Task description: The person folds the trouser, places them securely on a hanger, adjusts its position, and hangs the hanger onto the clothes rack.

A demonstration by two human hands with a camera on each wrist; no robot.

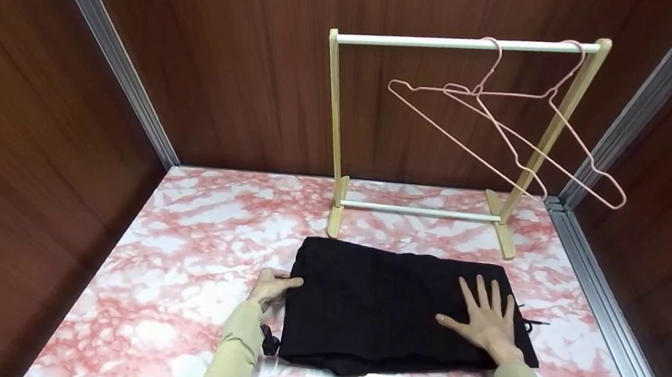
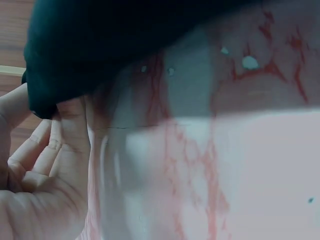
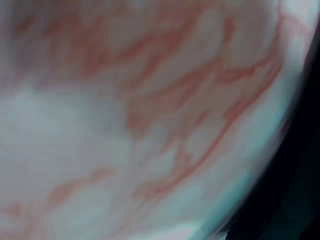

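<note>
A folded black garment (image 1: 375, 305) lies flat on the table, with a thin dark cord (image 1: 535, 322) sticking out past its right edge. My left hand (image 1: 271, 285) pinches the garment's left edge, thumb on top and fingers beneath. In the left wrist view, that hand (image 2: 45, 160) holds the edge of the dark cloth (image 2: 100, 45) between thumb and fingers. My right hand (image 1: 487, 326) rests palm down with spread fingers on the garment's right part. The right wrist view shows dark cloth (image 3: 285, 200) at the right, but no hand.
Behind the garment stands a wooden rack (image 1: 334, 116) with a white top rail (image 1: 407, 41). Two pink hangers (image 1: 437, 126) hang towards its right end. The red-and-white marbled table (image 1: 186, 260) is bounded by brown wood-grain panels (image 1: 231, 72) with metal corner strips.
</note>
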